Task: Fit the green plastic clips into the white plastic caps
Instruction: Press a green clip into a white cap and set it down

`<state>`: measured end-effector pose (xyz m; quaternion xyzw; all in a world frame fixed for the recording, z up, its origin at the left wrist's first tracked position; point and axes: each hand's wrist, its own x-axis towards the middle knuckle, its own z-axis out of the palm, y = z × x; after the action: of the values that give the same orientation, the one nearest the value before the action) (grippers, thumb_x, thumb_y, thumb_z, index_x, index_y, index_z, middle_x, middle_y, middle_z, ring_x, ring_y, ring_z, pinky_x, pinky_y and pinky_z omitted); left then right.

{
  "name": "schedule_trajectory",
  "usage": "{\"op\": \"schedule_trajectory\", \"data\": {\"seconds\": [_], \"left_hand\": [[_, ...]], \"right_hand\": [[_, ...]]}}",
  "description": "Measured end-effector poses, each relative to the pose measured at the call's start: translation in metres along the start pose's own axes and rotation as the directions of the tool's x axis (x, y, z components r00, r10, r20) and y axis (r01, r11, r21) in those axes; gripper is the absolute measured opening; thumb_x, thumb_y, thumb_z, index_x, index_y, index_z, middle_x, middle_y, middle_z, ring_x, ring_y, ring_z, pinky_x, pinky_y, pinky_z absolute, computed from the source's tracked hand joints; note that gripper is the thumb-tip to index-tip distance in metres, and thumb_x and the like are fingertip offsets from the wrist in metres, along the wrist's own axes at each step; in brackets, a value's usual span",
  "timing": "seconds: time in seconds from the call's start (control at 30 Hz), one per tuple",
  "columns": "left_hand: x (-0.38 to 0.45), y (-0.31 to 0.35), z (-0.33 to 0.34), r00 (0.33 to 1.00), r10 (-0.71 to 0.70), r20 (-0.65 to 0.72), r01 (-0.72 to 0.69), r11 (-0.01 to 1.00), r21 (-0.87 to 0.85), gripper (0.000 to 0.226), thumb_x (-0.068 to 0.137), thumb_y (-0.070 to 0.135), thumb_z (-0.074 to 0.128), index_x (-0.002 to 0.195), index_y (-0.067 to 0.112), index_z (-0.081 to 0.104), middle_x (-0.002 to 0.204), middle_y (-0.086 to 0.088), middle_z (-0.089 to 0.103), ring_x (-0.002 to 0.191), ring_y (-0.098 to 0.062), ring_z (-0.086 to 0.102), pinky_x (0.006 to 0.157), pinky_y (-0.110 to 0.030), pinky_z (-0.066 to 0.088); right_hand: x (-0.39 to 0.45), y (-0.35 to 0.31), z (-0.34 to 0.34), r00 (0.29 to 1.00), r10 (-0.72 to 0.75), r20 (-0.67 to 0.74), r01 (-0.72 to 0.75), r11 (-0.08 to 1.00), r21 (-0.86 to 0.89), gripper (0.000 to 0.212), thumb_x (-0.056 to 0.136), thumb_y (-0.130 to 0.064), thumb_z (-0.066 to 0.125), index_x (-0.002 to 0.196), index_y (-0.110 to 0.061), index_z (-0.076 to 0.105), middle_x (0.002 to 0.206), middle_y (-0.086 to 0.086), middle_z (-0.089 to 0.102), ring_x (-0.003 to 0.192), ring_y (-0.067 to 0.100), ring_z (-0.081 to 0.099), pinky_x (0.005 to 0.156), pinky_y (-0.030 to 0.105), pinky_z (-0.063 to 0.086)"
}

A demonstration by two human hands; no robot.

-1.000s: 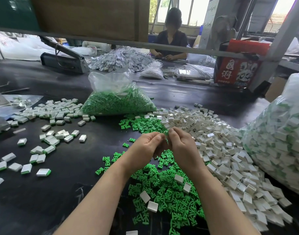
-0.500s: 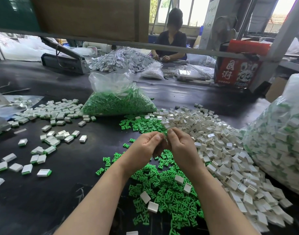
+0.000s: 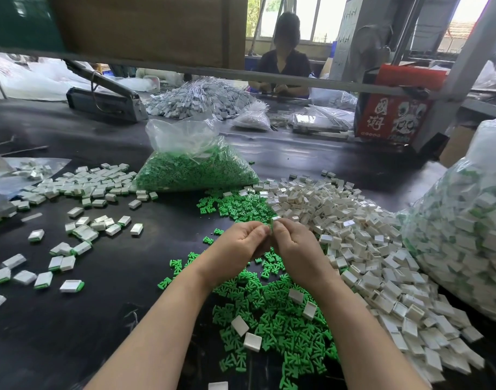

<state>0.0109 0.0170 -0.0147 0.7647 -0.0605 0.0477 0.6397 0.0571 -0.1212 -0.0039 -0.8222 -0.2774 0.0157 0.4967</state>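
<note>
Here, both hands' grip pinched tight on green clip in white cap, left hand, right hand

Both forearms are bare to the frame's lower edge, no sleeves showing. The left hand and right hand wear nothing.

Hands parted slightly; white cap with green clip now showing between fingertips.
</note>
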Motion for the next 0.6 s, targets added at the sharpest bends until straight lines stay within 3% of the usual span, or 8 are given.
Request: {"op": "schedule_trajectory", "data": {"seconds": [0.17, 0.37, 0.47, 0.6], "left_hand": [[0.0012, -0.0017, -0.0011, 1.0, -0.029, -0.001, 0.029, 0.996, 0.088, 0.036, 0.106, 0.018, 0.04, 0.072, 0.021, 0.052, 0.059, 0.014, 0.043, 0.055, -0.004, 0.036, 0.055, -0.023, 0.03], [0.0024, -0.0027, 0.0018, 1.0, -0.021, -0.011, 0.022, 0.993, 0.117, 0.036, 0.106, 0.018, 0.038, 0.072, 0.018, 0.05, 0.053, 0.018, 0.046, 0.051, 0.0, 0.037, 0.054, -0.018, 0.032], [0.0016, -0.0016, 0.0039, 0.999, 0.001, -0.039, 0.003, 0.994, 0.105, 0.034, 0.106, 0.017, 0.038, 0.078, 0.018, 0.056, 0.055, 0.021, 0.054, 0.052, 0.005, 0.044, 0.054, -0.011, 0.037], [0.0016, -0.0007, 0.0074, 0.998, 0.012, -0.062, -0.006, 0.995, 0.101, 0.031, 0.106, 0.019, 0.04, 0.081, 0.014, 0.058, 0.062, 0.016, 0.055, 0.059, 0.0, 0.047, 0.06, -0.017, 0.04]], "right_hand": [[0.0, 0.0003, -0.0013, 0.998, 0.031, 0.051, -0.027, 0.997, -0.073, 0.039, 0.102, -0.019, 0.04, 0.064, -0.02, 0.045, 0.061, -0.005, 0.046, 0.058, 0.011, 0.039, 0.058, 0.033, 0.031], [0.0001, -0.0011, -0.0006, 0.998, -0.034, 0.053, 0.042, 0.985, -0.168, 0.041, 0.102, -0.021, 0.037, 0.062, -0.022, 0.044, 0.062, -0.005, 0.049, 0.057, 0.004, 0.042, 0.054, 0.025, 0.032], [-0.0006, -0.0027, 0.0007, 0.997, -0.049, 0.058, 0.061, 0.969, -0.239, 0.042, 0.1, -0.034, 0.031, 0.076, -0.012, 0.057, 0.075, 0.004, 0.062, 0.072, 0.018, 0.056, 0.067, 0.037, 0.045], [-0.0019, -0.0043, 0.0032, 0.996, -0.084, 0.034, 0.09, 0.957, -0.277, 0.049, 0.089, -0.044, 0.02, 0.077, -0.012, 0.055, 0.078, 0.007, 0.062, 0.075, 0.023, 0.056, 0.068, 0.04, 0.044]]}}
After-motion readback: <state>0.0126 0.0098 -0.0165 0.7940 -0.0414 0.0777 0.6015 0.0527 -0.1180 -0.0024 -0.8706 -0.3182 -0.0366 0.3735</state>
